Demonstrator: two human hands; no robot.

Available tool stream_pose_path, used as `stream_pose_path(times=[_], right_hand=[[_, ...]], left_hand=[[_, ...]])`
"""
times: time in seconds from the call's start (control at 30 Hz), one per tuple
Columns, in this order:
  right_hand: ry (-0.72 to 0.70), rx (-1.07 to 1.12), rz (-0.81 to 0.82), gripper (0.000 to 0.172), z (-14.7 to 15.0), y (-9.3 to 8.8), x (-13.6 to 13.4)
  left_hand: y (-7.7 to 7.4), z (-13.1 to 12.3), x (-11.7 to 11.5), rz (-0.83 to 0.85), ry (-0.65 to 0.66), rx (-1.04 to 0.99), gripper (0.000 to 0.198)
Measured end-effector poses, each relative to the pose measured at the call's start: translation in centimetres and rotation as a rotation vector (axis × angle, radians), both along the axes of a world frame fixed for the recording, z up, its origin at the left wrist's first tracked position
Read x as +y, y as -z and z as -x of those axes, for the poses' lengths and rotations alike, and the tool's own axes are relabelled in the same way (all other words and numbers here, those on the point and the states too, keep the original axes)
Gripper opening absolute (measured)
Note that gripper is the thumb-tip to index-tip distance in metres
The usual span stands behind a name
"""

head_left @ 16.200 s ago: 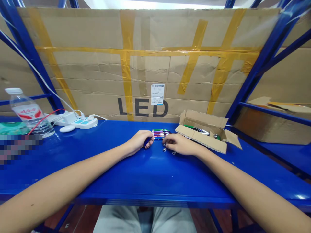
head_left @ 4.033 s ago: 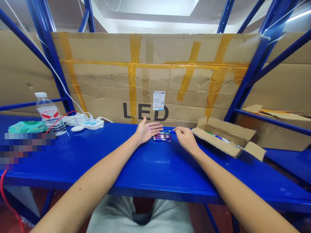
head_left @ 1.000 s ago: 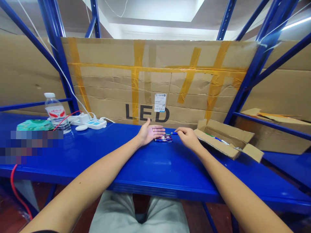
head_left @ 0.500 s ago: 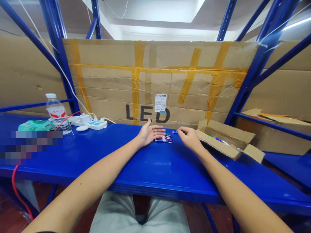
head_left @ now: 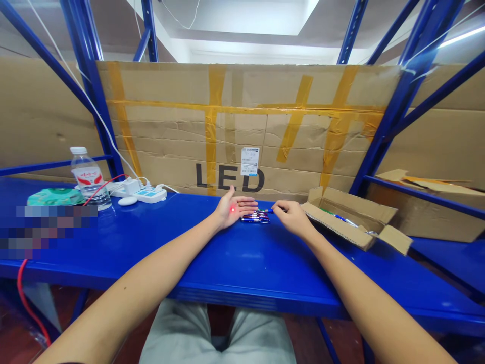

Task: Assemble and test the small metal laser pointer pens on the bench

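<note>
On the blue table [head_left: 242,258], several small metallic items [head_left: 255,218], blue, red and green, lie together near the back. Beside them, at their left, my left hand [head_left: 235,208] is held with the palm up and fingers stretched out, holding nothing. A bright red light spot shows on its palm. My right hand [head_left: 291,215] is closed around a small blue item [head_left: 270,211] that points left towards my left palm. To the right stands an open cardboard box [head_left: 341,227] with blue and green items inside.
A water bottle [head_left: 89,179], a green packet [head_left: 56,196] and a white power strip [head_left: 151,194] with cables are at the left. A large carton [head_left: 170,136] stands behind the table, between blue metal posts. Another carton [head_left: 439,212] is at the right.
My right hand has moved slightly left with the blue item, closer to the small items. A red light spot has appeared on my left palm.
</note>
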State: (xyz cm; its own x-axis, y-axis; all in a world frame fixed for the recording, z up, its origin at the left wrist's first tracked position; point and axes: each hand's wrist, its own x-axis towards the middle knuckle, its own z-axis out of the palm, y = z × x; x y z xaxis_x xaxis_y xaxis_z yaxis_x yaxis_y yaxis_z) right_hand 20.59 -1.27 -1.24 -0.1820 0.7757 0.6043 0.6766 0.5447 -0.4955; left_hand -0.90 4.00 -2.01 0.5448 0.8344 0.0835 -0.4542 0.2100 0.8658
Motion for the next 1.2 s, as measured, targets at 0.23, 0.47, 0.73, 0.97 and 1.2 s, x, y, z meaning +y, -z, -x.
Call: stream_pose_path(times=[0.23, 0.47, 0.73, 0.97, 1.2], right_hand=[[-0.035, -0.002, 0.016, 0.026, 0.05, -0.02, -0.08], [-0.023, 0.057, 0.01, 0.025, -0.03, -0.09, 0.01], [0.001, 0.05, -0.016, 0.027, -0.16, -0.08, 0.04], [0.009, 0.057, -0.028, 0.026, -0.26, -0.03, 0.12], [-0.001, 0.072, -0.017, 0.027, -0.24, 0.06, 0.18]], left_hand=[[-0.02, -0.08, -0.2, 0.011, -0.016, -0.003, 0.085], [-0.08, -0.13, -0.27, 0.029, -0.009, -0.036, 0.086], [0.03, -0.1, -0.16, 0.023, -0.005, -0.034, 0.084], [0.11, -0.07, -0.09, 0.011, 0.0, -0.028, 0.085], [-0.04, -0.13, -0.36, 0.021, -0.002, -0.023, 0.084]])
